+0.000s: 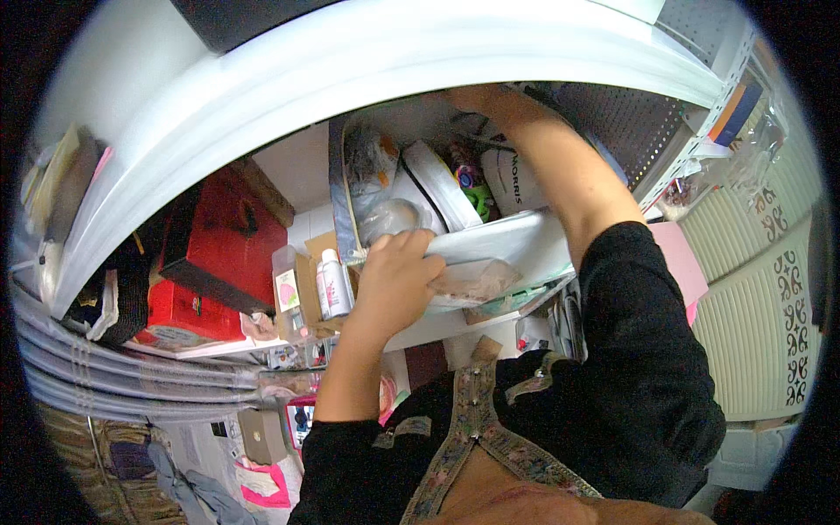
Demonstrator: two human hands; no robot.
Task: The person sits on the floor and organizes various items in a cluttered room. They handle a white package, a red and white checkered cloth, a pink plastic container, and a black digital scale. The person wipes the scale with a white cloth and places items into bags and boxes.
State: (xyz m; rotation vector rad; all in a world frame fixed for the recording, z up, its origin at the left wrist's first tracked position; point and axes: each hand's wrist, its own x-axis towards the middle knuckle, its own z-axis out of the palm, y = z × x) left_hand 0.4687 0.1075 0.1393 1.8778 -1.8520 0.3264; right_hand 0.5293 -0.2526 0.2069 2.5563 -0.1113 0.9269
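Observation:
A fabric-sided storage box (512, 243) sits on the shelf before me, its pale front panel facing me. My left hand (394, 278) is closed over the front rim at its left corner. Inside the box lie a clear plastic bag (371, 157), a white case with a dark edge (437, 185), a green and purple item (473, 194) and a white printed pouch (514, 182). A crinkled clear packet (477, 280) shows against the front panel beside my left hand. My right hand (477, 99) reaches over the box to its back, its fingers hidden under the upper shelf's edge.
The white upper shelf (394, 57) arches above the box. Left of it stand a white bottle (332, 284), an open carton (308, 297) and red boxes (229, 241). A perforated metal panel (612, 122) stands at the right, near hanging plastic bags (757, 144) and cream drawers (744, 324).

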